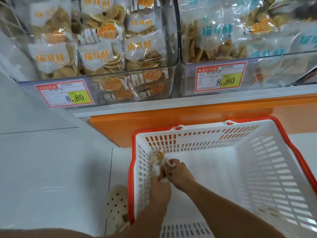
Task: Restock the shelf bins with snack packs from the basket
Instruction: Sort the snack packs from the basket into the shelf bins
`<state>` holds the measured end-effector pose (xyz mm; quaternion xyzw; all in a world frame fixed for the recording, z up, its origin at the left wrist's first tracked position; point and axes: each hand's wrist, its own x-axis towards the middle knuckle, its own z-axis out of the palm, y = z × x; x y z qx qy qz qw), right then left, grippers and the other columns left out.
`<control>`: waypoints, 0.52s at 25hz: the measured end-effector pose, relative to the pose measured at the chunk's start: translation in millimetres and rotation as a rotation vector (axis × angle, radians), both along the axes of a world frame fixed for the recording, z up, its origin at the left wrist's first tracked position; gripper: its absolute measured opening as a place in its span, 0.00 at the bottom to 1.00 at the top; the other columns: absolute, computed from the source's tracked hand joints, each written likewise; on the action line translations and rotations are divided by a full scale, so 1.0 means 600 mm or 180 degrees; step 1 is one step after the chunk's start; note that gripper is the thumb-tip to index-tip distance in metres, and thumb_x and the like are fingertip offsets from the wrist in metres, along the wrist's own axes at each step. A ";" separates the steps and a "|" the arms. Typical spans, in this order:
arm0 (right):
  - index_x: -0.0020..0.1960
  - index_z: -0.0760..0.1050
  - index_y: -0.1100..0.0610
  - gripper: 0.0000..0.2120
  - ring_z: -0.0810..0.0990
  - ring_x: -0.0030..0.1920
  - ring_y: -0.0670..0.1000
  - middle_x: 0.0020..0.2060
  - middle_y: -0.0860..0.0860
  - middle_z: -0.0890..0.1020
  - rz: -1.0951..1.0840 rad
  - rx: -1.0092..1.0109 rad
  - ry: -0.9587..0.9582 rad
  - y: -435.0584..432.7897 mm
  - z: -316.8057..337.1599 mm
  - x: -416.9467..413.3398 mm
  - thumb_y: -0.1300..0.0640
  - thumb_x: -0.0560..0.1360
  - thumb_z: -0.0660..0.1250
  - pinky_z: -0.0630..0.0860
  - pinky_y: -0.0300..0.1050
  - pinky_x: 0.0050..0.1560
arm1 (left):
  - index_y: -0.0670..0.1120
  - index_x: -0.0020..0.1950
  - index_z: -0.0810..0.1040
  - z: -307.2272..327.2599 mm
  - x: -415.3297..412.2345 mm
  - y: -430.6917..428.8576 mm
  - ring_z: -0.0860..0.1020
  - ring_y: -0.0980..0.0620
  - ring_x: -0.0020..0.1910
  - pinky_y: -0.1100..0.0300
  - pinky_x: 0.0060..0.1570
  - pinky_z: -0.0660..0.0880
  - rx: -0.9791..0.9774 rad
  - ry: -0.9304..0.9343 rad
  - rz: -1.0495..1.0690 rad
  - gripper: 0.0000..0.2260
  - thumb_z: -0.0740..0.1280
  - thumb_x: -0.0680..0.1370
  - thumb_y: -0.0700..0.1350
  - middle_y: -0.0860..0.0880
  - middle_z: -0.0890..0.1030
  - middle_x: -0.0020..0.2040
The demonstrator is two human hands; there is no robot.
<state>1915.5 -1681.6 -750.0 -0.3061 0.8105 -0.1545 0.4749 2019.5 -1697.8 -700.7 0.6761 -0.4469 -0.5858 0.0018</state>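
Snack pack (pixel 157 158): a clear bag of tan crisps, held low in the near left corner of the basket (pixel 267 169), close against its slotted wall. Left hand (pixel 160 189) is curled round the pack's lower end; right hand (pixel 178 170) clutches its side from the right, fingers bent onto the film. No print on this pack can be read. Around the grip, the basket is white plastic with a red rim and red handles folded down; its floor to the right of the hands is bare. Far above and beyond the grip, the left bin (pixel 96 79) is packed with bags lettered in orange Chinese characters, with white letters "YRI" showing low down; the right bin (pixel 257 57) holds bags lettered in blue. Each bin front carries a red-bordered price tag, the left tag (pixel 64 94) and the right tag (pixel 221 77), both reading "8.80" across a yellow block. Below the bins runs an orange shelf base (pixel 171 121). Left of the grip, on pale floor tiles (pixel 51 160), a cream perforated shoe (pixel 117 208).
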 end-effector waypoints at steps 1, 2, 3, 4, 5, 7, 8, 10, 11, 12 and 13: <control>0.69 0.65 0.48 0.26 0.78 0.56 0.54 0.60 0.53 0.75 -0.0332 -0.0039 -0.0306 0.007 0.011 -0.009 0.55 0.73 0.69 0.78 0.47 0.54 | 0.42 0.65 0.73 0.001 -0.001 0.001 0.72 0.57 0.38 0.65 0.36 0.69 0.0033 0.0039 0.0111 0.14 0.60 0.80 0.37 0.50 0.76 0.47; 0.67 0.67 0.51 0.24 0.79 0.53 0.54 0.58 0.55 0.78 -0.0764 -0.0116 -0.0783 0.015 0.024 -0.022 0.58 0.73 0.69 0.78 0.46 0.51 | 0.43 0.63 0.75 0.003 -0.004 0.000 0.72 0.55 0.37 0.63 0.37 0.70 0.0059 0.0066 0.0233 0.12 0.60 0.80 0.39 0.49 0.77 0.45; 0.66 0.70 0.54 0.23 0.80 0.50 0.53 0.55 0.57 0.80 -0.1098 -0.0195 -0.1366 0.027 0.044 -0.038 0.60 0.73 0.70 0.78 0.45 0.50 | 0.45 0.60 0.77 0.013 -0.008 0.000 0.74 0.54 0.39 0.61 0.40 0.73 0.0128 0.0152 0.0370 0.10 0.62 0.81 0.44 0.47 0.78 0.46; 0.65 0.72 0.56 0.21 0.82 0.49 0.54 0.54 0.59 0.82 -0.1341 -0.0306 -0.1924 0.041 0.065 -0.053 0.62 0.73 0.69 0.78 0.45 0.50 | 0.49 0.58 0.77 0.019 -0.012 -0.002 0.76 0.53 0.44 0.57 0.46 0.76 0.0278 0.0248 0.0389 0.10 0.65 0.80 0.52 0.47 0.80 0.50; 0.64 0.73 0.58 0.21 0.82 0.50 0.55 0.55 0.61 0.82 -0.1413 -0.0432 -0.2381 0.057 0.087 -0.067 0.63 0.72 0.68 0.78 0.46 0.51 | 0.51 0.57 0.78 0.023 -0.015 -0.005 0.78 0.52 0.49 0.54 0.50 0.78 0.0531 0.0501 0.0389 0.14 0.67 0.77 0.59 0.49 0.80 0.53; 0.64 0.74 0.61 0.24 0.81 0.55 0.59 0.59 0.64 0.79 -0.1533 -0.0807 -0.3127 0.081 0.125 -0.084 0.65 0.68 0.65 0.78 0.48 0.55 | 0.51 0.58 0.79 0.038 -0.021 -0.007 0.81 0.50 0.54 0.52 0.49 0.80 0.0996 0.1182 0.0488 0.17 0.70 0.75 0.59 0.50 0.83 0.55; 0.65 0.74 0.61 0.25 0.79 0.58 0.61 0.61 0.64 0.78 -0.1611 -0.0977 -0.3333 0.089 0.143 -0.088 0.65 0.67 0.63 0.77 0.50 0.58 | 0.49 0.59 0.80 0.048 -0.025 -0.006 0.82 0.48 0.54 0.53 0.48 0.81 0.1054 0.1458 0.0528 0.16 0.70 0.76 0.55 0.49 0.84 0.54; 0.66 0.73 0.59 0.23 0.78 0.62 0.61 0.62 0.62 0.79 -0.1667 -0.1269 -0.3318 0.102 0.170 -0.091 0.62 0.71 0.65 0.76 0.53 0.61 | 0.46 0.59 0.80 0.072 -0.034 -0.004 0.83 0.48 0.53 0.55 0.48 0.81 0.0850 0.1713 0.0443 0.12 0.70 0.78 0.47 0.48 0.85 0.52; 0.67 0.73 0.58 0.20 0.78 0.62 0.60 0.61 0.59 0.80 -0.1659 -0.1381 -0.3143 0.111 0.181 -0.091 0.59 0.75 0.66 0.76 0.53 0.61 | 0.45 0.59 0.80 0.082 -0.038 -0.004 0.83 0.49 0.52 0.55 0.50 0.81 0.0724 0.1758 0.0409 0.10 0.69 0.78 0.44 0.48 0.86 0.51; 0.67 0.73 0.58 0.19 0.79 0.61 0.58 0.60 0.57 0.81 -0.1697 -0.1488 -0.2915 0.121 0.192 -0.094 0.57 0.77 0.66 0.76 0.51 0.60 | 0.45 0.59 0.80 0.094 -0.041 -0.002 0.83 0.49 0.52 0.54 0.51 0.81 0.0634 0.1826 0.0385 0.10 0.69 0.78 0.43 0.49 0.86 0.50; 0.67 0.74 0.59 0.17 0.81 0.60 0.57 0.59 0.56 0.82 -0.1756 -0.1576 -0.2716 0.131 0.200 -0.098 0.57 0.78 0.65 0.76 0.50 0.59 | 0.46 0.58 0.80 0.104 -0.044 0.001 0.83 0.49 0.52 0.54 0.52 0.80 0.0577 0.1898 0.0351 0.10 0.69 0.78 0.42 0.49 0.86 0.50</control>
